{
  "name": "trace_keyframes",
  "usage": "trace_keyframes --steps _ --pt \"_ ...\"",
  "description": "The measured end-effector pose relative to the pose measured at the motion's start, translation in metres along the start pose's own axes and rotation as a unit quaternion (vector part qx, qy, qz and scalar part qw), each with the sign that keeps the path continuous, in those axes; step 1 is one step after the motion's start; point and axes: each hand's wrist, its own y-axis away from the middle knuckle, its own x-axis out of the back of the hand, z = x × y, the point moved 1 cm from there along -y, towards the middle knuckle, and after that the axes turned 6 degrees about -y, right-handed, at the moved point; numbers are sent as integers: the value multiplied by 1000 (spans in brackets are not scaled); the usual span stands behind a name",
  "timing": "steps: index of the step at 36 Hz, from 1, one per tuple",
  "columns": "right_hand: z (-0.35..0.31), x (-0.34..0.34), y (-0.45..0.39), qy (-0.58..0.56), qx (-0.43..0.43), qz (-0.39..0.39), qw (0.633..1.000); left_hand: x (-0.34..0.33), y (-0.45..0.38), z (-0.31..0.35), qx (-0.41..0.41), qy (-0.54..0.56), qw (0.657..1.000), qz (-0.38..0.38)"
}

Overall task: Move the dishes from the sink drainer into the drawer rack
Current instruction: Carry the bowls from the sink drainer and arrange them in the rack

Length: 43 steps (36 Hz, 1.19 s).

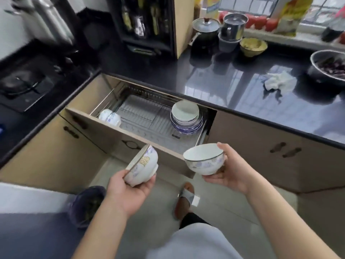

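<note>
The tabletop point(214, 79) was dark and highly glossy — it mirrored the window. The drawer rack point(141, 113) was bright wire metal over a pale ribbed tray. The two held bowls point(142, 168) point(204, 158) and the stacked dishes point(186, 116) looked like glazed white ceramic, smooth and shiny. The cabinet fronts point(261, 157) were matt beige — wood-like. A crumpled white cloth point(278, 82) looked soft, the steel canister point(234, 27) polished.

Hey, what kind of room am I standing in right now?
A home kitchen, most likely. There is a gas stove set into the dark counter, pots by the window, and an open drawer rack holding stacked dishes.
</note>
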Motion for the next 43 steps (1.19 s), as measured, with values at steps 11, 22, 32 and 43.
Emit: trace_keyframes --steps 11,22,32,43 --pt "-116 -96 -120 26 -37 -87 995 -60 -55 132 -71 63 992 78" --pt "-161 -163 -184 -10 -81 -115 990 -66 -102 219 -70 29 994 79" --pt "-140 -231 -218 -128 -43 -65 989 -64 -202 364 -13 -83 995 44" --pt "-111 -284 -288 -111 -88 22 990 -46 -283 462 15 -108 991 74"
